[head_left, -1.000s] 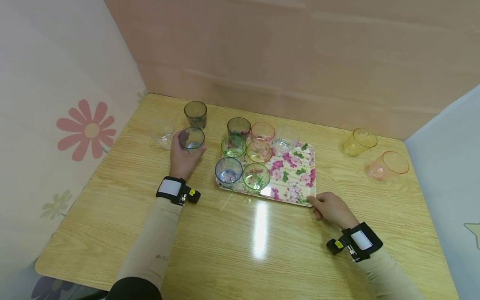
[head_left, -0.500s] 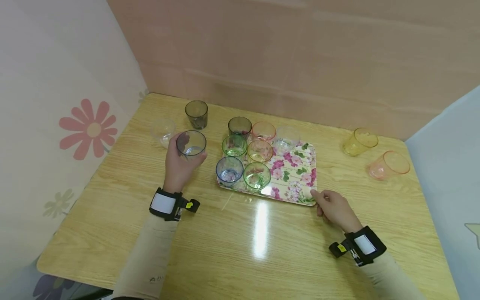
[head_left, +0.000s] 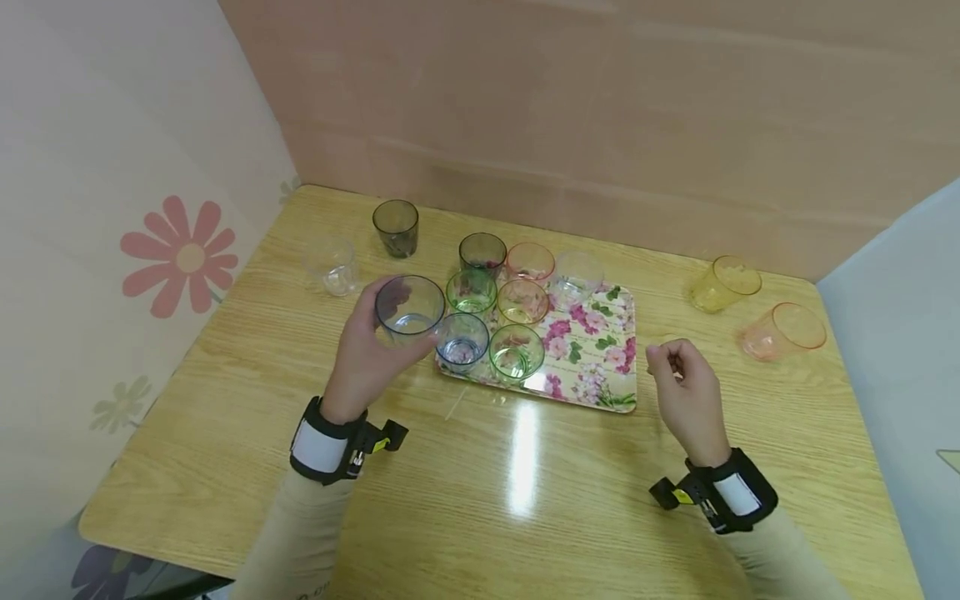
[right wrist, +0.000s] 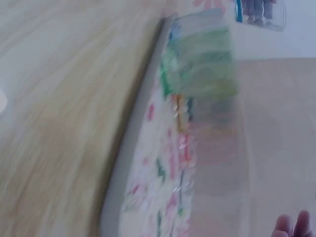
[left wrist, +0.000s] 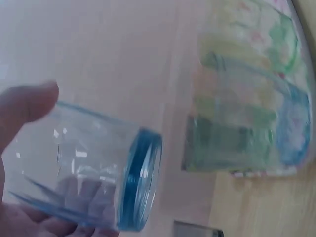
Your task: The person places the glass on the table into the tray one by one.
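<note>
My left hand holds a clear bluish drinking glass above the table, left of the tray, thumb and fingers around its side. In the left wrist view the thick blue base of this drinking glass points toward the tray. On the floral tray stand several tinted glasses: blue, green, another green, orange-yellow, dark grey, pink and clear. My right hand, fingers loosely curled and holding nothing, hovers just right of the tray.
Back left on the wooden table stand a dark grey glass and a clear glass. At the right, a yellow glass and a pink-orange glass stand apart. Walls border the back and both sides.
My left hand has brought the bluish glass up and rightward, toward the tray. My right hand has let go of the tray's near right corner and risen beside it.
</note>
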Demonstrator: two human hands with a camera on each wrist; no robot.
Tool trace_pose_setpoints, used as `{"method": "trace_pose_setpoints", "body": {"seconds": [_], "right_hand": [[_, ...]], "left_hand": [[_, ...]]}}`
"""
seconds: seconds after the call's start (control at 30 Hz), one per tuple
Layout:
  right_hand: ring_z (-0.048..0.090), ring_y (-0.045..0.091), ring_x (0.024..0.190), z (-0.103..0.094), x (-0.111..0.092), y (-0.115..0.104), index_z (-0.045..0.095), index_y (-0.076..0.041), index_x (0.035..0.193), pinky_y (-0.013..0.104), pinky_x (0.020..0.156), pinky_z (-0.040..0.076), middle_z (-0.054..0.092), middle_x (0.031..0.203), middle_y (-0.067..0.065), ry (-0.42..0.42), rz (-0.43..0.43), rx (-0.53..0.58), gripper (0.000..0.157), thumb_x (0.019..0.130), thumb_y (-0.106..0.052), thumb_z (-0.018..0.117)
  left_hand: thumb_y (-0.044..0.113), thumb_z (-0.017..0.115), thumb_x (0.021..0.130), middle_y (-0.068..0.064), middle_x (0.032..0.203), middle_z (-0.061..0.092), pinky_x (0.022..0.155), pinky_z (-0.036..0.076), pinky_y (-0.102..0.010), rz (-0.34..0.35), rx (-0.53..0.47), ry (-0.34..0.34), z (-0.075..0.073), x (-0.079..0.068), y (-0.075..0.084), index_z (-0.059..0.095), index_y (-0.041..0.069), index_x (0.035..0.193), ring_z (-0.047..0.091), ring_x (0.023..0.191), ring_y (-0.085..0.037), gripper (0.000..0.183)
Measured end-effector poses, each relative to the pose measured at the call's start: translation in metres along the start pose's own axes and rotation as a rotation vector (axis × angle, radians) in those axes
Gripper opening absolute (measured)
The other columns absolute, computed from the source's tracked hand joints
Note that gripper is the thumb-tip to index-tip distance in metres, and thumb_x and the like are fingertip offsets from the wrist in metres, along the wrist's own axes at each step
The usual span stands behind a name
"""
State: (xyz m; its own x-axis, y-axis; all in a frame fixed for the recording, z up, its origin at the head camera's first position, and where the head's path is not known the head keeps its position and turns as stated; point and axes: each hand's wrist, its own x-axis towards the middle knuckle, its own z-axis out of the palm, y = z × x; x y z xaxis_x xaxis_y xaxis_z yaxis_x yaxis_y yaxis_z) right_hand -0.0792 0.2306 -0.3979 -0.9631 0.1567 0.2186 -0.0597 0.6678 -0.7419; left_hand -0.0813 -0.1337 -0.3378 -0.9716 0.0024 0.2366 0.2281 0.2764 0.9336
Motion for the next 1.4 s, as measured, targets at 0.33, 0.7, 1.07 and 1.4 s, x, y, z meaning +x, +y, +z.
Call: {"method": "trace_pose_setpoints", "body": {"seconds": [0.33,0.7,1.07,1.4], "right_hand": [[0.048,0.023,0.111,0.013,-0.014,-0.047,0.047,0.013,0.123,0.025,0.087,0.042,0.054,0.123,0.014,-0.107,-0.264,0.464,0.029,0.101,-0.002,0.037],[0.033,0.033,0.129,0.029,-0.023,-0.084,0.029,0.016,0.139,0.035,0.106,0.034,0.038,0.142,0.017,-0.282,-0.441,0.765,0.045,0.105,-0.013,0.022],[0.023,0.033,0.138,0.040,-0.033,-0.095,0.018,-0.001,0.151,0.029,0.112,0.026,0.023,0.149,0.024,-0.455,-0.305,0.948,0.070,0.102,-0.049,0.008],[0.024,0.031,0.139,0.039,-0.036,-0.095,0.012,0.005,0.151,0.033,0.113,0.025,0.021,0.152,0.025,-0.521,-0.389,0.989,0.075,0.102,-0.050,0.005]], "left_hand": [[0.014,0.081,0.072,-0.011,0.133,0.052,0.103,0.039,-0.038,0.121,-0.123,-0.178,0.024,-0.006,-0.003,0.044,0.007,0.139,0.048,0.122,-0.022,0.077],[0.027,0.084,0.069,-0.005,0.131,0.046,0.095,0.047,-0.037,0.203,-0.142,-0.286,0.062,-0.022,0.006,0.044,0.013,0.141,0.045,0.119,-0.020,0.083],[0.007,0.085,0.065,-0.014,0.132,0.052,0.102,0.041,-0.037,0.262,-0.355,-0.391,0.095,-0.034,0.011,0.031,0.003,0.134,0.050,0.122,-0.022,0.087],[0.023,0.087,0.061,-0.007,0.134,0.047,0.104,0.039,-0.038,0.306,-0.160,-0.335,0.096,-0.033,0.006,0.044,0.007,0.139,0.042,0.124,-0.019,0.091]]}}
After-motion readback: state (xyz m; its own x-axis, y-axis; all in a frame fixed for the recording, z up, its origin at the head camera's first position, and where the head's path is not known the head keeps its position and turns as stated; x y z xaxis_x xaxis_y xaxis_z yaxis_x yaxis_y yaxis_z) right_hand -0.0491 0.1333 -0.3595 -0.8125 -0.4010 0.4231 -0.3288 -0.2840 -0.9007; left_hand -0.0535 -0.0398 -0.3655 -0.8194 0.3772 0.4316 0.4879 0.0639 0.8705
